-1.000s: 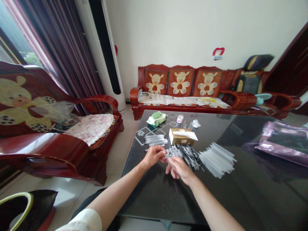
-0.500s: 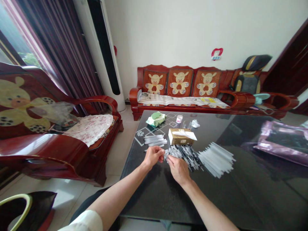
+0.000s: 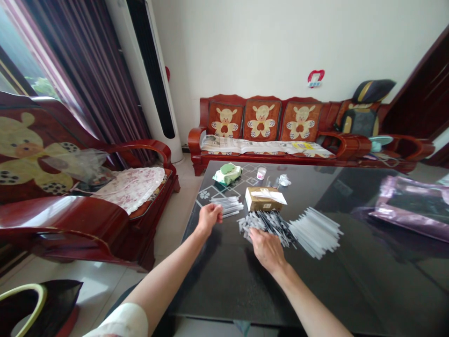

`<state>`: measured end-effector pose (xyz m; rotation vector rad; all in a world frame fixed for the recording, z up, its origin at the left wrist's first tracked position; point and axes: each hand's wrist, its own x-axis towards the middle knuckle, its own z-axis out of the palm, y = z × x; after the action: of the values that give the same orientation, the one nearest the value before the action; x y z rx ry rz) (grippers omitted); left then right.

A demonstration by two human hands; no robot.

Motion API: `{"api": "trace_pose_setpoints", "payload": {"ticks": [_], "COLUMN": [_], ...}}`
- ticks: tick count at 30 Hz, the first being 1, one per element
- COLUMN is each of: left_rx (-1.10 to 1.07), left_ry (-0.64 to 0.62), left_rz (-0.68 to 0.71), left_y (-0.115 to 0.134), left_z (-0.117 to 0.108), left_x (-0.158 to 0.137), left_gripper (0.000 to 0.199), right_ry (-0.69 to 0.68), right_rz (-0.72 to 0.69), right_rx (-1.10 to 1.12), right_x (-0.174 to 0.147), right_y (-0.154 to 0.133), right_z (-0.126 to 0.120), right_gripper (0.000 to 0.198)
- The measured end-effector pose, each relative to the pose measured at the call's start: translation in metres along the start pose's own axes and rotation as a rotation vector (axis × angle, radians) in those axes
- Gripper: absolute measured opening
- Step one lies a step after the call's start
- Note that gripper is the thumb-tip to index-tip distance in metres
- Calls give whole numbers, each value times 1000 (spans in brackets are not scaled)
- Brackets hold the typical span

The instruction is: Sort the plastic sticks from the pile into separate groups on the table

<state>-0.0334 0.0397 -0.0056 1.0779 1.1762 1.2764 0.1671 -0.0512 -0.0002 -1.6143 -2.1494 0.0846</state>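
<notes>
My left hand (image 3: 210, 218) is at the near left end of a small stack of slim whitish tubes (image 3: 229, 206), its fingers closed in a pinch; what they hold is too small to make out. My right hand (image 3: 267, 249) has its thumb and fingertips together at the near edge of a heap of short translucent white pieces (image 3: 248, 221). Whatever is between those fingertips is hidden. Touching that heap on the right lies a pile of thin black-and-clear sticks (image 3: 275, 227). Farther right, long whitish tubes (image 3: 315, 232) are spread in a fanned pile.
Behind the piles on the dark table (image 3: 217, 290) stands a tissue box (image 3: 264, 200). Green wet wipes (image 3: 227, 174), a small white cup (image 3: 261, 173) and crumpled tissue (image 3: 284, 180) sit farther back. A purple-edged plastic package (image 3: 412, 210) lies at right.
My hands, together over the white pieces before, have parted. The left moved left and up to the small tube stack; the right shifted slightly right and down, staying by the heap.
</notes>
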Motion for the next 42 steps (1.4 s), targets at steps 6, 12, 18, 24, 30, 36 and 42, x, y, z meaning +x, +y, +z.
{"api": "trace_pose_setpoints", "payload": {"ticks": [6, 12, 18, 24, 30, 36, 42], "left_rx": [-95, -92, -107, -78, -73, -89, -53], "left_ry": [-69, -194, -234, -265, -278, -297, -404], "left_rz": [-38, -131, -162, -188, -180, -188, -215], "left_y": [7, -10, -18, -17, -16, -13, -22], "left_z": [-17, 1, 3, 5, 8, 12, 18], "left_x": [4, -10, -12, -18, -23, -25, -30], "left_gripper": [35, 33, 35, 38, 37, 40, 43], "right_ry": [17, 78, 192, 129, 216, 395, 138], "right_rz": [101, 267, 406, 493, 431, 211, 4], "right_rx": [-50, -91, -311, -521, -489, -142, 300], "right_x": [4, 11, 6, -11, -11, 8, 2], "right_y": [17, 41, 120, 183, 186, 122, 24], "right_z": [-11, -23, -44, -39, -38, -30, 4], "right_gripper": [36, 30, 27, 23, 26, 30, 23]}}
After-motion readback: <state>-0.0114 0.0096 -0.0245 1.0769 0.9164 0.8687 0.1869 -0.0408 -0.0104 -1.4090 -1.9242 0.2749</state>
